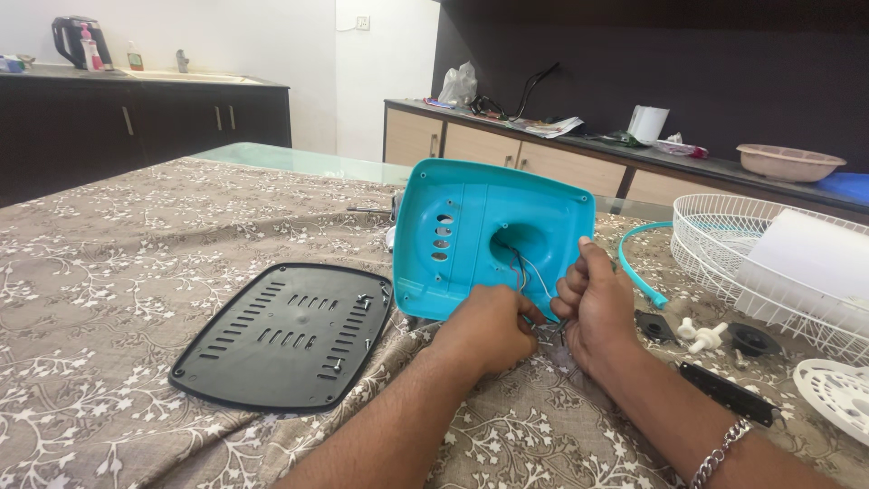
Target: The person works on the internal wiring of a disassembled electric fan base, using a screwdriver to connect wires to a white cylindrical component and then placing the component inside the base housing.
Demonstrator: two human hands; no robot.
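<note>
Both hands, left (486,328) and right (595,308), pinching wires (527,272) at turquoise base shell (471,237), upended on tabletop (109,299); black bottom plate (285,335) already off, left of shell; wiring unfinished.

The room I look into is evenly lit by soft daylight, brightest on the white wall (272,54) at the back. The dark panel (652,54) to the right stays dim and swallows detail. My left hand (489,328) and right hand (593,312) throw only faint, short shadows on the patterned tablecloth (136,272). The turquoise housing (471,226) shows a mild sheen, no harsh glare. The centre is sharp; the white grille (724,235) and the edges bend and soften slightly.
</note>
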